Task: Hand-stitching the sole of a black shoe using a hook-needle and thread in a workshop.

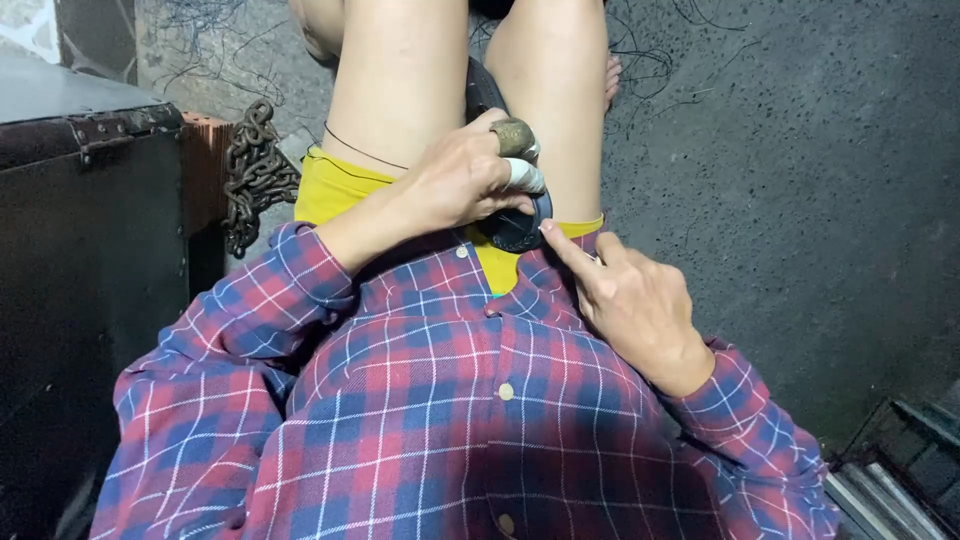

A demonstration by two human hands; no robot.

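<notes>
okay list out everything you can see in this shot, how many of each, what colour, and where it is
dark rounded object: one, black, between the knees on the lap, partly hidden by the hands
chain: one, rusty brown, heaped on the floor beside the box
box: one, black with metal edging, at the left
loose wires: several, thin and dark, strewn on the floor at the top
floor: one, dark grey concrete, on the right
metal slats: a few, grey, bottom right corner
shorts: one, yellow, on the thighs
shirt: one, red and blue plaid, on the torso
left hand: one, fingertip coverings on two fingers, grip on the dark rounded object
right hand: one, bare, forefinger touching the object's edge
</notes>
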